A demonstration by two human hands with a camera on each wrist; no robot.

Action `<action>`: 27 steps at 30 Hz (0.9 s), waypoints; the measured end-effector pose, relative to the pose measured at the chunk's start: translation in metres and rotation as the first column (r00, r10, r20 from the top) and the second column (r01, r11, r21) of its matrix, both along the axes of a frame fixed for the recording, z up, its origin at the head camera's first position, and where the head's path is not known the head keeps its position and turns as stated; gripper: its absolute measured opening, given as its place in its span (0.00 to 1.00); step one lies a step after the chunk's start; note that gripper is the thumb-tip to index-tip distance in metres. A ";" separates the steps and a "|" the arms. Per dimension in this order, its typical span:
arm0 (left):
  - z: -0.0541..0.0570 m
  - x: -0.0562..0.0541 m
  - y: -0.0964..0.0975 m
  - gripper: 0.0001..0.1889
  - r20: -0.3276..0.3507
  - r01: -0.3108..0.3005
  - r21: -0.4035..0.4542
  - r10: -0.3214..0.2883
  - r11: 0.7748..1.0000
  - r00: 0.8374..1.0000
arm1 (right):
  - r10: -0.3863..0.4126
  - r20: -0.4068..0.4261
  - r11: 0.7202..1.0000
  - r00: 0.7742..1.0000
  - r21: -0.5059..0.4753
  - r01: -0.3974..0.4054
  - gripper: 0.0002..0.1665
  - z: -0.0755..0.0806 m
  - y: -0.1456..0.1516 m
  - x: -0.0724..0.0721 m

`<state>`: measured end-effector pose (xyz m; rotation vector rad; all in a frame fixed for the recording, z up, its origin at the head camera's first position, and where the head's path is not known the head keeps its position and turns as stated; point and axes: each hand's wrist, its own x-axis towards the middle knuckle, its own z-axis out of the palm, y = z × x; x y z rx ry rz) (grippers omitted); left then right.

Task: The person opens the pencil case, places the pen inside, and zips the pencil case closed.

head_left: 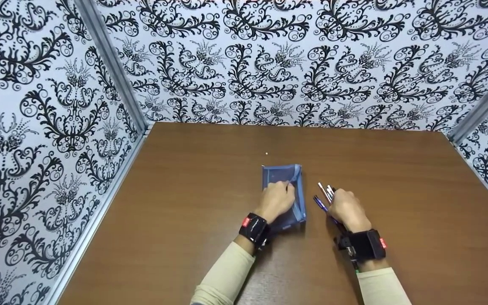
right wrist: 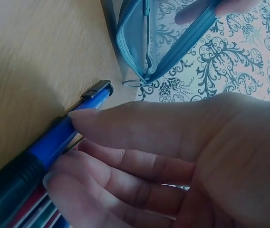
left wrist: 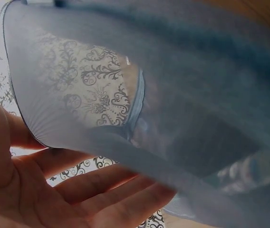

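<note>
My left hand (head_left: 277, 199) grips a blue see-through mesh zip pouch (head_left: 275, 173) by its edge, in the middle of the table. In the left wrist view the thumb and fingers (left wrist: 92, 185) lie on either side of the mesh. The zip side gapes towards the right hand. Right of the pouch, my right hand (head_left: 347, 209) is at a bunch of pens. The right wrist view has its thumb and forefinger pinching a blue pen (right wrist: 54, 142) with a black grip and clip. Several other pens (head_left: 323, 188), some white-ended, lie partly hidden by that hand.
The brown wooden table (head_left: 193, 169) ends at a patterned back wall (head_left: 269, 63). Another patterned wall (head_left: 36, 127) runs along the left, with a grey metal post (head_left: 112, 63) at the corner. A tiny white speck (head_left: 266, 153) lies behind the pouch.
</note>
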<state>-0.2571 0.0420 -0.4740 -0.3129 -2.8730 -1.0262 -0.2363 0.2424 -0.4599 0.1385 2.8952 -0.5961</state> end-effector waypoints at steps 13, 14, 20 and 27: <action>0.001 0.001 -0.001 0.20 -0.059 0.015 0.003 -0.014 1.000 0.998 | 0.023 0.024 0.997 0.999 0.078 -0.025 0.05 0.002 -0.006 0.002; 0.001 0.001 -0.001 0.20 -0.057 0.015 0.004 -0.014 1.000 0.998 | 0.027 0.026 0.996 0.999 0.081 -0.029 0.04 0.002 -0.007 0.002; 0.001 0.000 -0.001 0.20 -0.017 0.011 0.023 -0.011 1.000 1.000 | 0.039 0.023 0.995 0.999 0.088 -0.041 0.03 0.001 -0.009 0.002; 0.001 0.001 -0.001 0.19 -0.024 0.008 0.014 -0.007 1.000 1.000 | 0.049 -0.014 0.996 0.999 0.076 -0.048 0.06 -0.001 -0.009 0.002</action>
